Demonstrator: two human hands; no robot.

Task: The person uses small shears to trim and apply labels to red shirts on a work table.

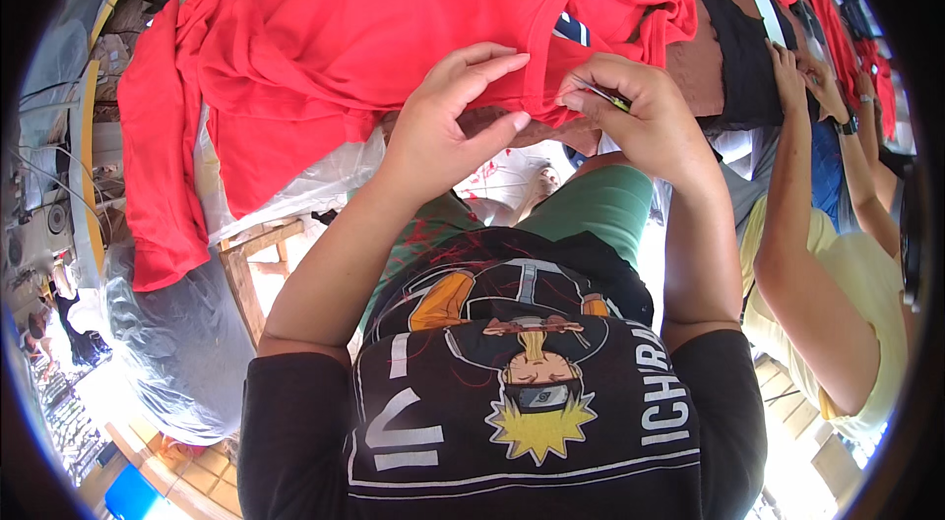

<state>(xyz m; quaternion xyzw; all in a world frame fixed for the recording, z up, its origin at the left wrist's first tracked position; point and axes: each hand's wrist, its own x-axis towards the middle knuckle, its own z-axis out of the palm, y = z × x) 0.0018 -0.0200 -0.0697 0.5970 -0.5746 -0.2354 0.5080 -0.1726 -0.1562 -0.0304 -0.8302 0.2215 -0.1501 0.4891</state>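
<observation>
A large red garment [354,18] lies in folds over the work surface before me, one long sleeve [157,156] hanging down at the left. My left hand [443,122] is open at the garment's near right edge, thumb and fingers apart beside a doubled band [540,53] of the red cloth. Closed around small thread snips [608,97], my right hand [650,117] is at the other side of that band. The snips have a thin metal blade and a yellow-green part; the palm hides the rest. Inside the garment's opening shows a dark blue and white patch [571,29].
Brown cloth [704,58] covers the surface at the right, with black fabric [738,58] on it. A co-worker's hands [792,77] touch that fabric beside a white strip [766,13]. Clear plastic sheeting [172,353] and a wooden frame [241,289] stand at the lower left.
</observation>
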